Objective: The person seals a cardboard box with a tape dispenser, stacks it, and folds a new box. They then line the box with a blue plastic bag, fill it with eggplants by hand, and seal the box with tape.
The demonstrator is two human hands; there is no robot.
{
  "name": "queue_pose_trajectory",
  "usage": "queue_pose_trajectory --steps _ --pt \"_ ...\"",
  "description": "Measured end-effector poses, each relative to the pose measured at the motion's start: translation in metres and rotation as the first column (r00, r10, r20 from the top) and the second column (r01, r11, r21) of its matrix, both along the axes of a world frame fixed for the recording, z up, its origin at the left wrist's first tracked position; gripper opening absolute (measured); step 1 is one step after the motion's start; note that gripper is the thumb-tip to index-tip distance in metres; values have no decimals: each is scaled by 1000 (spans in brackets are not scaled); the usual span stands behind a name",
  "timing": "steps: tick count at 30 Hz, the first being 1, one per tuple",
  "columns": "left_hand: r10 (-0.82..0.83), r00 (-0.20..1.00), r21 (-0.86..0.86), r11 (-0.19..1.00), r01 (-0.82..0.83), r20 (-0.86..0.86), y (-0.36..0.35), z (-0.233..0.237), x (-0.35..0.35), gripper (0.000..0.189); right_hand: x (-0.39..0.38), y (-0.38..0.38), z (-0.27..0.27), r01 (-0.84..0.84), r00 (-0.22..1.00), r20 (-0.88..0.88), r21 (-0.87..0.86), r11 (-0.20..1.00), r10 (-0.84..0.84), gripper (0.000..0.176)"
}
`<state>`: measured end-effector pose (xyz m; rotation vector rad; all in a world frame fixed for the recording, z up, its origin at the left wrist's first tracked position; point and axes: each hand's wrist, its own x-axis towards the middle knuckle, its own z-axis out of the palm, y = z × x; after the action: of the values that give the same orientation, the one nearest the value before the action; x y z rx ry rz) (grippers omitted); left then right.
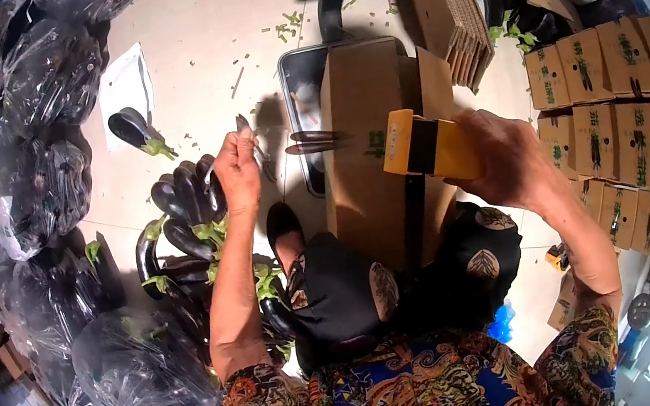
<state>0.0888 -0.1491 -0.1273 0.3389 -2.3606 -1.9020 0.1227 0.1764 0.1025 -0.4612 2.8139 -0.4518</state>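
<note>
Bagged aubergines (62, 183) are heaped well left of the hands, loose aubergines (182, 203) lie just beside the left hand (238, 172), which is closed around scissors (315, 139) pointing onto the cardboard box (369, 188) between the hands, and the right hand (508, 163) grips a yellow tape dispenser (428, 151) against that box.

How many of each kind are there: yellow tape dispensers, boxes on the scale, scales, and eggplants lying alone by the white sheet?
Scale: 1
Box on the scale: 1
Yellow tape dispenser: 1, in the right hand
Eggplant lying alone: 1
Total: 4
</note>
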Motion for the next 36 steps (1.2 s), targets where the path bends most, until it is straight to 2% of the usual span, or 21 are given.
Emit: queue_pose_trajectory --steps 3,6,7,8,10,12,13,16,20,21,22,23,24,25,26,27,28,29,32,33,36 --pt "-5 980 -231 972 -42 -201 18 -8 0 34 -1 4 -7 36 999 29 -25 999 -35 58" --pt "-41 995 -313 950 9 -94 35 -22 3 33 -4 5 -11 28 999 31 -42 999 -27 58" --pt "-79 988 -296 955 36 -135 45 -23 3 32 -5 7 -14 -3 1000 -9 -82 997 2 55" --pt "-140 982 -293 951 97 -128 53 -33 4 35 -5 10 -18 -36 998 -50 -121 992 30 53" --pt "-281 960 -444 859 255 7 67 -54 6 37 -6 13 -21 -53 997 -62 -141 989 44 53" --pt "-344 937 -509 818 267 -61 85 -60 4 39 -6 15 -21 -14 1000 -6 -103 995 13 55" --pt "-366 927 -523 776 353 83 83 -59 3 37 -5 18 -25 -22 1000 -19 -128 991 20 57" --pt "-353 928 -547 758 356 116 86 -53 4 36 -5 21 -34 -30 999 -44 -206 978 21 61" --pt "-467 867 -428 757 493 174 79 -80 7 25 3 22 -36 43 999 -3 -225 973 -45 67" --pt "-466 808 -504 632 589 359 76 -102 8 22 3 24 -38 55 998 -2 -221 974 -57 68" --pt "-425 802 -392 712 582 419 75 -102 4 22 3 24 -37 36 999 -26 -226 974 -43 68" --pt "-396 906 -405 812 421 148 76 -103 -2 22 3 25 -37 20 999 -43 -231 973 -31 68" --pt "-322 938 -358 897 260 -126 79 -102 -5 24 4 25 -37 6 998 -54 -236 972 -20 68" --pt "-213 976 -147 968 204 -48 88 -45 -18 28 1 20 -30 -29 998 -68 -200 979 15 63" --pt "-192 981 -115 975 191 4 89 -12 -36 31 2 23 -32 -33 997 -78 -187 982 19 61" --pt "-244 947 -327 930 168 -208 92 26 -53 36 3 26 -36 -42 996 -88 -179 983 26 58" --pt "-362 889 -408 883 231 -281 101 53 -62 38 2 27 -40 -57 994 -98 -175 983 40 56" --pt "-491 825 -466 821 331 -279 112 61 -73 43 1 26 -40 -79 992 -112 -184 980 59 54" --pt "-691 684 -884 444 147 -233 140 81 -78 46 0 27 -41 -98 987 -144 -205 974 69 48" --pt "-723 667 -871 432 233 -181 143 86 -81 50 1 27 -41 -91 987 -146 -213 973 60 46" --pt "-743 663 -727 508 462 -97 140 91 -91 52 3 24 -39 -93 988 -136 -197 976 67 43"
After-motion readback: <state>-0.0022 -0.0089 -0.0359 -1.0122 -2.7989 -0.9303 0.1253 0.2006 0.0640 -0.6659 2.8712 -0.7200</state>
